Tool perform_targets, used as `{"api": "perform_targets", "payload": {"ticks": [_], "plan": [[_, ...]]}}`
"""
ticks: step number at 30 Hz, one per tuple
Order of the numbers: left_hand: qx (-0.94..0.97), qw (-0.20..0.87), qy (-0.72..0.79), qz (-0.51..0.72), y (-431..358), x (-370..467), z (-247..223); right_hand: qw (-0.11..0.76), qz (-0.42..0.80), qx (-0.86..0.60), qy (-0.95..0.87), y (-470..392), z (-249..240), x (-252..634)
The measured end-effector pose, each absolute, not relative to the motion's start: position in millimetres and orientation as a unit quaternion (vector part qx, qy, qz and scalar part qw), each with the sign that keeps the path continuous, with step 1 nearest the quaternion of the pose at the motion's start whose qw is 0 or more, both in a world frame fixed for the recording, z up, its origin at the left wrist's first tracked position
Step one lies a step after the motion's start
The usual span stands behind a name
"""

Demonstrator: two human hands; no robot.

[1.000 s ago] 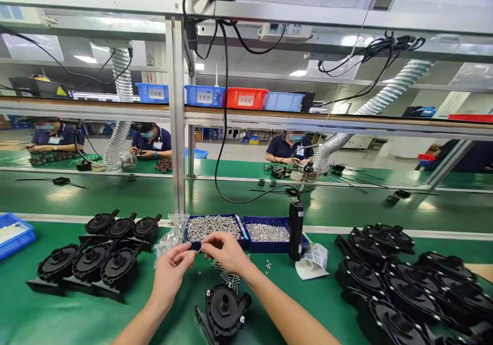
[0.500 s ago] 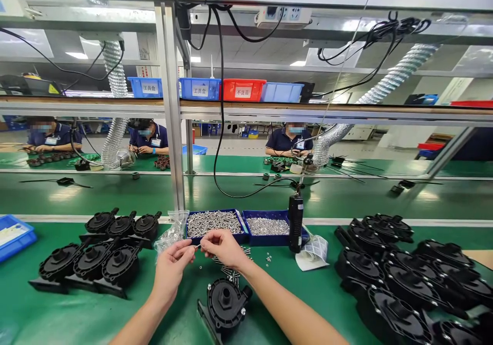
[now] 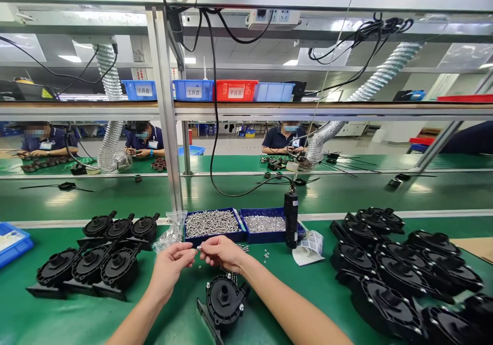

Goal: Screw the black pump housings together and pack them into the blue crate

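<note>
Pinching together above the green bench, the left hand [image 3: 171, 268] and the right hand [image 3: 220, 252] meet fingertip to fingertip, with a small silvery screw [image 3: 199, 249] caught between them; it is too tiny to say which fingers carry its weight. Both hands are closed to a fine pinch, the other fingers curled loosely. Just below the hands stands a round black pump housing [image 3: 224, 300], matt plastic, with a short central spout and shiny screw heads at its rim. Loose screws [image 3: 265, 255] lie scattered on the mat beside the right hand. Behind the hands sit a blue tray of long screws [image 3: 211, 223] and a blue tray of small bits [image 3: 265, 224], with a black driver [image 3: 290, 218] hanging just beside them. More black housings [image 3: 92, 263] are lined up at left, and others [image 3: 396, 273] at right.
</note>
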State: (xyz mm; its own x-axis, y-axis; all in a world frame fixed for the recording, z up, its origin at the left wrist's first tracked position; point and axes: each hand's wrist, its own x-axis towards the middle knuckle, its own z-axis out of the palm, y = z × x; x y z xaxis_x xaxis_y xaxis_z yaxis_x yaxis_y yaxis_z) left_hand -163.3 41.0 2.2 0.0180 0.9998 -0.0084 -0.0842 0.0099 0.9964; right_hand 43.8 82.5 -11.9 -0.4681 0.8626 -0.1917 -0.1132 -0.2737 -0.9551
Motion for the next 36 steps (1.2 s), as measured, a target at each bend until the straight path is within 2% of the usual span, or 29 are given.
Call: {"api": "perform_targets", "payload": {"ticks": [2, 6, 7, 9, 12, 15, 17, 23, 29, 32, 36], "plan": [[0.538, 0.436, 0.5, 0.52, 46.5, -177.4, 7.3, 0.339, 0.719, -0.369, -0.482, 84.0, -7.8, 47.4], [0.625, 0.07, 0.594, 0.501, 58.9, -229.9, 24.9, 0.33, 0.731, -0.326, -0.501, 80.6, 18.0, 62.2], [0.621, 0.02, 0.63, 0.465, 62.3, -245.4, 28.8, 0.325, 0.729, -0.313, -0.515, 77.1, 27.6, 67.2], [0.596, -0.004, 0.7, 0.394, 69.5, -273.8, 34.5, 0.307, 0.726, -0.288, -0.544, 65.9, 48.7, 76.9], [0.579, 0.097, 0.728, 0.353, 77.4, -299.8, 39.1, 0.246, 0.645, -0.275, -0.669, 41.8, 78.6, 86.1], [0.571, 0.243, 0.679, 0.391, 74.7, -297.7, 46.4, 0.146, 0.427, -0.248, -0.857, 19.6, 96.4, 84.5], [0.573, 0.32, 0.636, 0.405, 65.9, -283.3, 54.1, 0.105, 0.342, -0.218, -0.908, 11.5, 99.2, 79.4], [0.618, 0.455, 0.526, 0.368, 35.5, -233.7, 66.5, 0.035, 0.275, -0.231, -0.933, 12.0, 88.1, 70.3], [0.617, 0.563, 0.452, 0.314, 28.8, -219.8, 54.5, 0.034, 0.233, -0.245, -0.94, 7.8, 80.9, 67.8], [0.612, 0.587, 0.429, 0.31, 28.0, -215.3, 51.1, 0.028, 0.213, -0.255, -0.943, 4.7, 79.2, 64.5], [0.632, 0.565, 0.418, 0.325, 27.5, -205.0, 47.0, 0.043, 0.18, -0.257, -0.948, 1.6, 78.5, 60.9]]}}
